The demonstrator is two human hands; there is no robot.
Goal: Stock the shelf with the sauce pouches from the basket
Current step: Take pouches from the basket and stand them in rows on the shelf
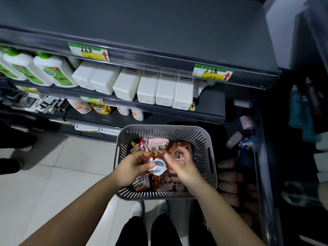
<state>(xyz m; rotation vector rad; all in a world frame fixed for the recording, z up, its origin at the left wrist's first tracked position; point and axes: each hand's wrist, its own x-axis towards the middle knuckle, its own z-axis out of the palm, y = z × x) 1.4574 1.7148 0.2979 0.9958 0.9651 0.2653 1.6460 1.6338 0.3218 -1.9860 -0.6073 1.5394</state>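
Note:
A grey slotted basket (204, 139) stands on the floor in front of the shelving, with several red sauce pouches (159, 183) lying in it. Over the basket, my left hand (134, 167) and my right hand (182, 164) both grip one sauce pouch (158, 166). Its silvery bottom faces me and its red printed side points away. The top grey shelf (159, 29) is bare.
White bottles (147, 86) and green-labelled bottles (53, 71) fill the second shelf. Orange and yellow bottles (101, 109) stand on the shelf below it. Price tags (88, 52) line the shelf edges. A dark rack (266, 157) stands on the right, pale floor tiles (62, 174) lie on the left, and my shoes (138, 208) are near the basket.

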